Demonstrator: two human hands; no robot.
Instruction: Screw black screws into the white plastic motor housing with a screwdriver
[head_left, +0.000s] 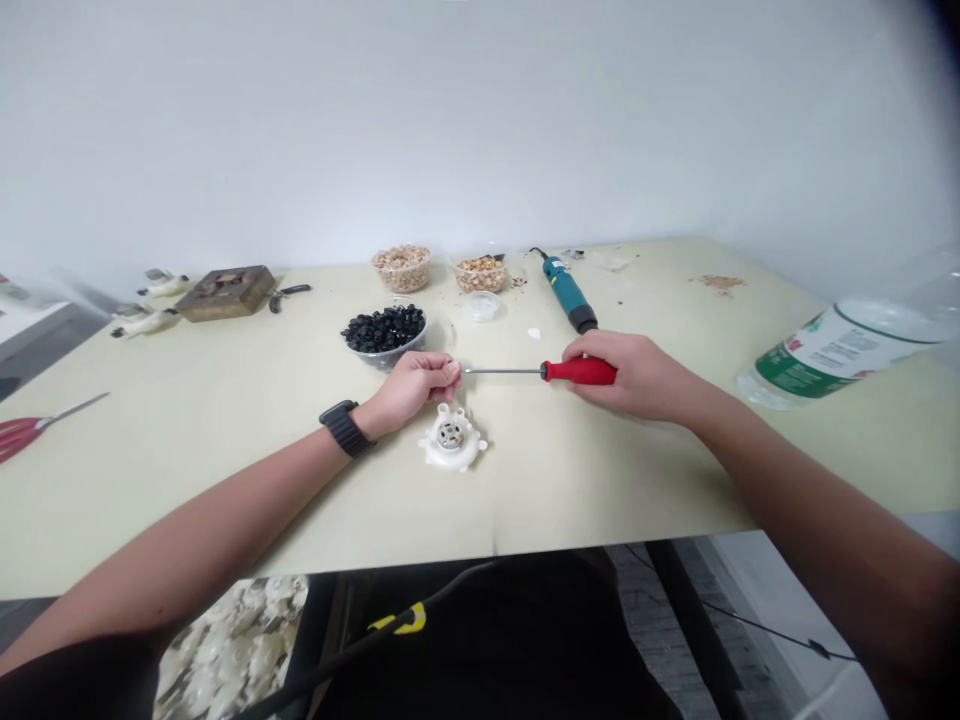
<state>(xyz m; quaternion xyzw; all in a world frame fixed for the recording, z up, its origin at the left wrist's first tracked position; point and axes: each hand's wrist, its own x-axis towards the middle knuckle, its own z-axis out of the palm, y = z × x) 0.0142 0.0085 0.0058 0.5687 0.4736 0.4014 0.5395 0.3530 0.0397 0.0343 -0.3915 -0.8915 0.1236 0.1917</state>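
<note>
Right hand (pixel 630 375) closed around a red-handled steel screwdriver (pixel 581 371), shaft lying crosswise over the table (pixel 600 480), tip pointing at the left hand (pixel 411 388), which is curled shut, nothing showing in it, and nearer the round white plastic housing (pixel 451 438), just beside its fingers.

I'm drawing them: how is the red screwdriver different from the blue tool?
The screwdriver has a red handle and thin metal shaft; the blue tool is thicker, blue and black, with a cord. The right hand holds the screwdriver, while the blue tool lies untouched. Both are long tools.
</note>
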